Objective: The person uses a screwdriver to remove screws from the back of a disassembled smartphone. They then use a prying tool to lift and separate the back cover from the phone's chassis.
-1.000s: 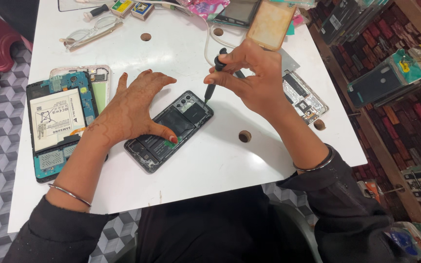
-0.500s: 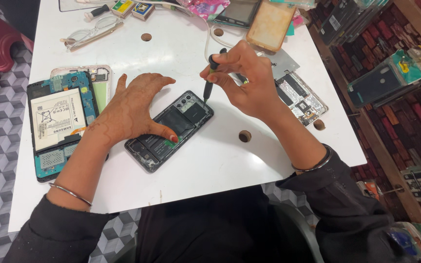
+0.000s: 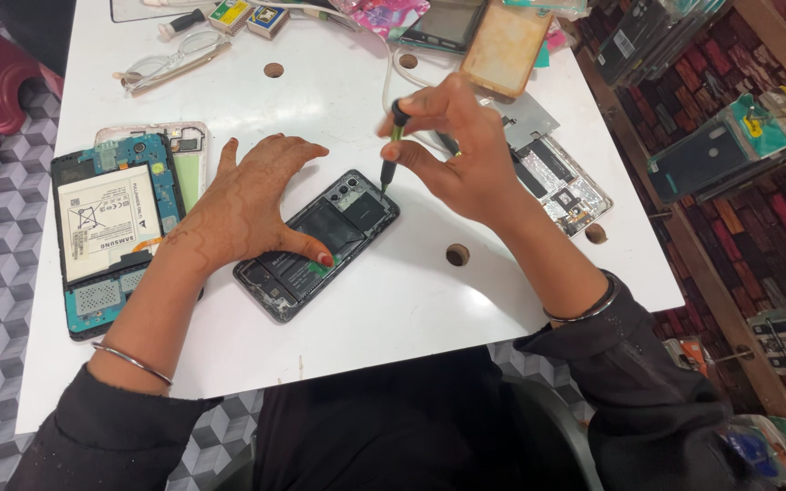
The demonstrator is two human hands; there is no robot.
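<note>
Black opened phone (image 3: 320,244) under left hand (image 3: 243,205), screwdriver (image 3: 391,150) in right hand (image 3: 457,150)

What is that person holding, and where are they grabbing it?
The right hand pinches a small screwdriver by its upper handle, tip on the opened phone. The left hand presses flat on that phone.

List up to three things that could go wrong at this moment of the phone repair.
The screwdriver, pinched by the right hand, stands on the opened phone; a slip might scratch its exposed parts. The left hand only presses the phone flat, so it could skid on the white table.
</note>
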